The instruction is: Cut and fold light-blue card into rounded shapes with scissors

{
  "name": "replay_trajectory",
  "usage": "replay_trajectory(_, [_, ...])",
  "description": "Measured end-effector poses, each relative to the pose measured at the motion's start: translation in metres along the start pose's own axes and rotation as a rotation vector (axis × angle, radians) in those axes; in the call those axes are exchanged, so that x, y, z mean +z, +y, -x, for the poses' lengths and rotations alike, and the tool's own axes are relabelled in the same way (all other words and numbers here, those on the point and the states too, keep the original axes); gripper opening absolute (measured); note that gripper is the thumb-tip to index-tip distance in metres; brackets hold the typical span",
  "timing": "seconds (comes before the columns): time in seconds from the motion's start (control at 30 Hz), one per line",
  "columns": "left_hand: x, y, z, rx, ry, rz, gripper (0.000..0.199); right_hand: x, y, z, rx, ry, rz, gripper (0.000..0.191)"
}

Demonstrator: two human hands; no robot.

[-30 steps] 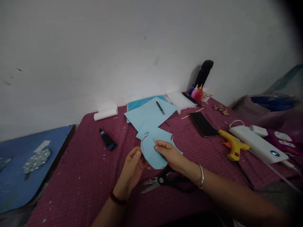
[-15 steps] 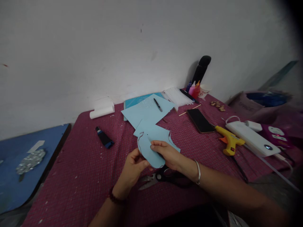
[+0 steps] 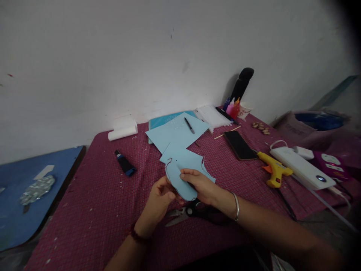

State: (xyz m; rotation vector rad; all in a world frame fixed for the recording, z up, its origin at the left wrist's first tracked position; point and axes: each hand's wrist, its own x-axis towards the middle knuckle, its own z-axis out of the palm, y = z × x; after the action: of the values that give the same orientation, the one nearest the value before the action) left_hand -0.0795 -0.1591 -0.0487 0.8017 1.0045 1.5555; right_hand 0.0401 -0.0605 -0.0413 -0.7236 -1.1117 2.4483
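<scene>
A light blue paper cut-out (image 3: 178,180) with dark drawn lines near its edges is in my hands. My right hand (image 3: 201,185) grips it with the thumb on top and the fingers underneath. At its lower left edge, my left hand (image 3: 160,199) has its fingers curled against the paper, partly behind it, with the thumb near the edge. The cut-out looks bent lengthwise. Black-handled scissors (image 3: 190,211) lie under my hands, blades to the left, the handles partly hidden by my right wrist. Behind the cut-out lies more light blue paper (image 3: 169,131) with a black pen (image 3: 189,125) on top.
To the right are a phone (image 3: 240,145), a yellow glue gun (image 3: 273,169), a white power bank (image 3: 301,165) and cables. A dark blue tube (image 3: 125,164) and a white roll (image 3: 123,133) lie left. Paint bottles (image 3: 232,108) and a paper cup (image 3: 244,110) stand at the back.
The cut-out's left edge has turned inward, so it looks narrower and more bent. My left fingers have shifted slightly along that edge. The view has moved a little.
</scene>
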Motion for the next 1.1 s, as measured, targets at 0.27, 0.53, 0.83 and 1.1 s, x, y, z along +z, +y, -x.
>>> replay_trajectory(0.27, [0.002,0.002,0.0,-0.033,0.056,-0.041,0.025,0.0,0.001,-0.001,0.012,0.025,0.029,0.029])
replay_trajectory(0.53, [0.003,0.005,0.0,-0.029,0.069,-0.042,0.02,0.0,0.002,0.0,0.028,-0.067,0.023,0.03])
replay_trajectory(0.83, [0.01,0.015,-0.005,-0.031,0.321,-0.135,0.012,-0.011,-0.001,0.002,-0.399,0.038,0.646,0.041])
replay_trajectory(1.1, [0.002,0.01,-0.004,0.037,0.306,-0.292,0.014,-0.004,-0.001,0.009,-0.399,-0.094,0.707,0.075])
